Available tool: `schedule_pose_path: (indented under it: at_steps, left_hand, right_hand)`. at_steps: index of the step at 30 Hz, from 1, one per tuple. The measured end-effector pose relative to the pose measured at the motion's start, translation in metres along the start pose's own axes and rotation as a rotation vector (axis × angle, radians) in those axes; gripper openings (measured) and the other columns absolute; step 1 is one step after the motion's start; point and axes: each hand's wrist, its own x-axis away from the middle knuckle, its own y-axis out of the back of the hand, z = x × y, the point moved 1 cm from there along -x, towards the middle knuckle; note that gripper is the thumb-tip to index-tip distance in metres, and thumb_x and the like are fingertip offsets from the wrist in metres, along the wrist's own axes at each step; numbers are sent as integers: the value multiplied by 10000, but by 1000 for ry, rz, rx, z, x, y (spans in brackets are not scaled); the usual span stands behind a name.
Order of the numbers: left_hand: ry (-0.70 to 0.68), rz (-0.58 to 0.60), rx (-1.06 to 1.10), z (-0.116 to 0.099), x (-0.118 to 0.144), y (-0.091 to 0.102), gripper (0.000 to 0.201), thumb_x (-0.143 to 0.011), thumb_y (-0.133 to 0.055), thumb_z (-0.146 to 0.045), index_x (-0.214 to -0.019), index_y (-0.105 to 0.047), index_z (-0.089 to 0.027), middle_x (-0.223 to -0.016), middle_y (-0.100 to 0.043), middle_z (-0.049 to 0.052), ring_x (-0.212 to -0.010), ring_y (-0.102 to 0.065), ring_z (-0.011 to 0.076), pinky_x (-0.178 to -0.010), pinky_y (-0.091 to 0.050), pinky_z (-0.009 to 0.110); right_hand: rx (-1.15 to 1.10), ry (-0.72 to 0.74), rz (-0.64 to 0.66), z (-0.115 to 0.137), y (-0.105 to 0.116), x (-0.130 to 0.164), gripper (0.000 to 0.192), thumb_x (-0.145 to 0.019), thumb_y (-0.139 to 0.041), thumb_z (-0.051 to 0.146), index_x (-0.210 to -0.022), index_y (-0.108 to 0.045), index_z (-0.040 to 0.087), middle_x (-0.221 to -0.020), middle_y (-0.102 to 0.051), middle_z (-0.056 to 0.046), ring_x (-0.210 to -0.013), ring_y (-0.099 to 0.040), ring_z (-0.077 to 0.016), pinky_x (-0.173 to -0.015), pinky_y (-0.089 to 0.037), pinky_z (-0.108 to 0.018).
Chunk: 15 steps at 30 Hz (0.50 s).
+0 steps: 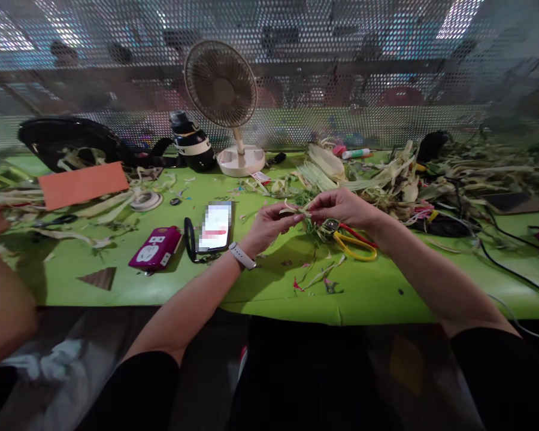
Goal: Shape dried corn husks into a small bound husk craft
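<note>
Just right of the frame's centre, we are pinching a pale husk strip (299, 211) between the fingertips of our left hand (272, 224) and right hand (341, 206), probably shaping or tying it. A red-and-yellow-handled tool (356, 254) is lying below the right hand. The next move seems to be calling for steady tension.

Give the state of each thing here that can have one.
Left hand: grip closed on pale husk strip.
Right hand: grip closed on the same strip.
Phone: screen lit.
Fan: upright; spinning or not, unclear.
Bottle: upright, lid on.
Scissors: lying down; blades unclear.
Purple case: lying flat.
Wristband: worn.
Black bag: closure unclear.
</note>
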Motion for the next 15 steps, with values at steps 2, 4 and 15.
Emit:
schedule_pose_path:
  at_steps: [2, 4, 15]
  left_hand:
    - [-15, -10, -10, 0, 0, 0, 353, -607, -877, -426, -804, -729, -173, -616, -604, -39, -494, -428, 32, -456, -345, 177]
    - [-31, -23, -25, 0, 1, -1, 357, -628, -862, -440, -810, -729, -163, -627, -617, -26, -498, -462, 41, -446, -366, 178]
    - [-62, 4, -14, 0, 4, -6, 360, -671, -837, -436, -837, -674, -160, -678, -640, -14, -559, -560, 72, -448, -453, 176]
  right_hand:
    - [-45, -31, 4, 1, -1, 0, 355, -647, -846, 429, -796, -722, 132, -705, -695, -13, -633, -600, -93, -663, -512, -267]
    - [-72, -51, 14, 1, -2, -1, 358, -631, -860, 428, -780, -722, 132, -700, -694, -10, -626, -599, -87, -656, -513, -257]
    - [-116, -83, 88, 0, -2, -2, 332, -631, -874, 397, -785, -735, 138, -664, -687, 7, -577, -597, -72, -590, -530, -223]
